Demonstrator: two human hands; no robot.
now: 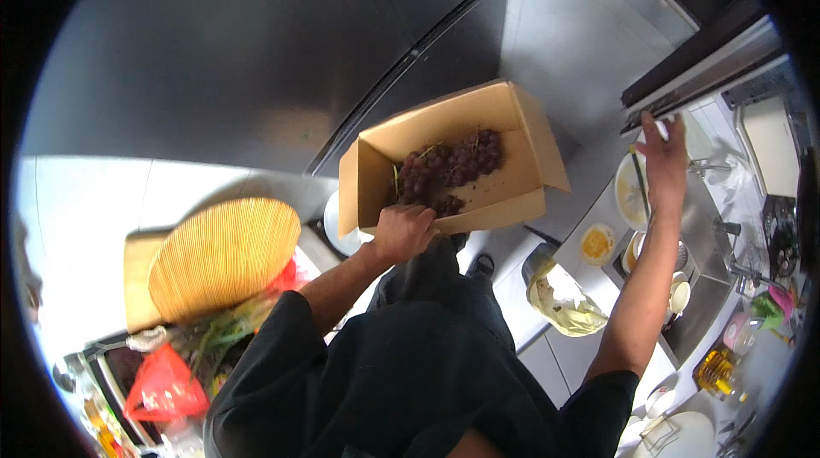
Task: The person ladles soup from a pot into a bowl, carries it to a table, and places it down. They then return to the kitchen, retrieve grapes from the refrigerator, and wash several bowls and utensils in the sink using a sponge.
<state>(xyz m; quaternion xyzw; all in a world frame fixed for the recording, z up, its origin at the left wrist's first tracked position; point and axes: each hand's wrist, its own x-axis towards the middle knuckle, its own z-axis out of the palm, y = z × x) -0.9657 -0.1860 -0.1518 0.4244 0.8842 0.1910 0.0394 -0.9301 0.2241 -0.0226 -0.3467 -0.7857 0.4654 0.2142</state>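
My left hand grips the near rim of an open cardboard box, thumb and fingers over its edge. Bunches of dark red grapes with green stems lie inside, along the left and middle of the box. My right hand is stretched out to the right with its fingers spread, at the end of a dark-edged door or panel; whether the fingertips touch it I cannot tell. Nothing shows held in that hand. Below it, a plate with food remains sits on the counter.
A dark refrigerator stands ahead. To the left are a round woven bamboo tray, a red plastic bag and leafy greens. On the right are a sink with bowls, a lined trash bin and an oil bottle.
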